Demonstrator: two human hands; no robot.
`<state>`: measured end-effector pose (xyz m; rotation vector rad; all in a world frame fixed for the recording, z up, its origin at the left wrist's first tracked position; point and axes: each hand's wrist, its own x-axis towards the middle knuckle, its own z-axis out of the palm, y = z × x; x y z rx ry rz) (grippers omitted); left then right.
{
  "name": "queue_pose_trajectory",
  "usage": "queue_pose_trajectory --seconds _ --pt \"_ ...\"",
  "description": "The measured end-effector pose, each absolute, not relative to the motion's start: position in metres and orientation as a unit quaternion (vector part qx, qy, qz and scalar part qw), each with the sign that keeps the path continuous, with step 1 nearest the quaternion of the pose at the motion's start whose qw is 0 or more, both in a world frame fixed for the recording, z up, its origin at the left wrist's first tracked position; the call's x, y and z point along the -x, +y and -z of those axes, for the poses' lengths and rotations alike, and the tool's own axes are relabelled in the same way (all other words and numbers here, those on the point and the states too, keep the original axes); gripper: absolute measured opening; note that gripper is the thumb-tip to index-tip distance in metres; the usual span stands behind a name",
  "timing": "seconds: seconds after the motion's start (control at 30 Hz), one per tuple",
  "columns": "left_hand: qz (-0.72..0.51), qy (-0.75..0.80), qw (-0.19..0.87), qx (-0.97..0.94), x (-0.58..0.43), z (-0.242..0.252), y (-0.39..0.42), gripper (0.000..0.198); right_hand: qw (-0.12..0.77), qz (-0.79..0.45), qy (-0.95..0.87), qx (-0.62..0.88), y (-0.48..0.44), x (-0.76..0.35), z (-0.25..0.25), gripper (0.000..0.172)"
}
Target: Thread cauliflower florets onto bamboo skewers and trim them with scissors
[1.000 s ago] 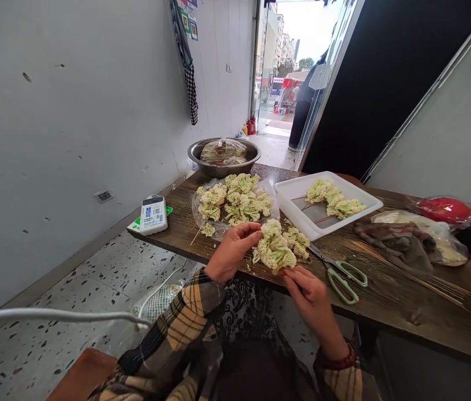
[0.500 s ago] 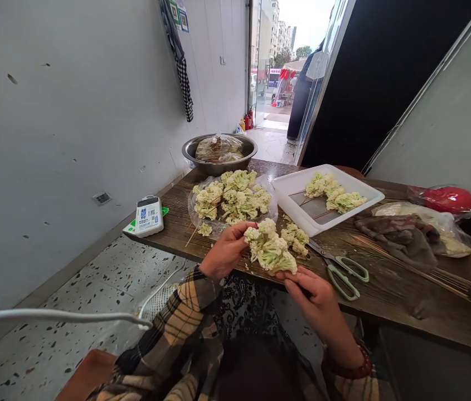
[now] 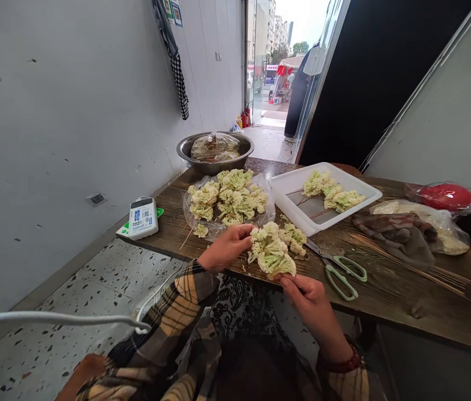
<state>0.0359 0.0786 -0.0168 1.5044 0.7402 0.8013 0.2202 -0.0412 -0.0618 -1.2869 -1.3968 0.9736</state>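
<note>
A pale green-white cauliflower floret [image 3: 275, 253] is held up over the table's front edge between my two hands. My left hand [image 3: 227, 246] pinches its upper left side, thumb and forefinger pressed against it. My right hand [image 3: 309, 295] grips its lower end with closed fingertips; any skewer inside is hidden. Just behind lies another cauliflower piece [image 3: 294, 238] on the table. Scissors with green handles [image 3: 341, 273] rest right of it. More cauliflower florets [image 3: 237, 195] are heaped on a clear plastic bag, to the left and beyond.
A white tray [image 3: 291, 207] holds skewered cauliflower. Thin wooden skewers [image 3: 419, 267] and a grey cloth [image 3: 402, 236] lie at right. Further back stands a metal basin [image 3: 214, 166] containing a plastic bag. A white box-shaped device [image 3: 143, 218] sits on the left corner of the wooden table [image 3: 385, 301].
The floret and both hands have shifted only slightly, with the right hand a little lower. The whole view has moved a bit, so the surroundings appear further left.
</note>
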Motion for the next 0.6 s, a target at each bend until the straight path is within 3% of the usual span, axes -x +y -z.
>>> queue_pose_trajectory --seconds 0.4,0.6 --pt "-0.453 0.371 0.671 -0.454 -0.073 0.046 0.075 0.029 0.514 -0.352 -0.543 0.562 -0.036 -0.208 0.067 0.033" --pt "-0.558 0.394 0.598 -0.420 -0.051 0.037 0.101 0.030 0.496 -0.339 -0.551 0.579 -0.052 -0.211 0.079 0.035"
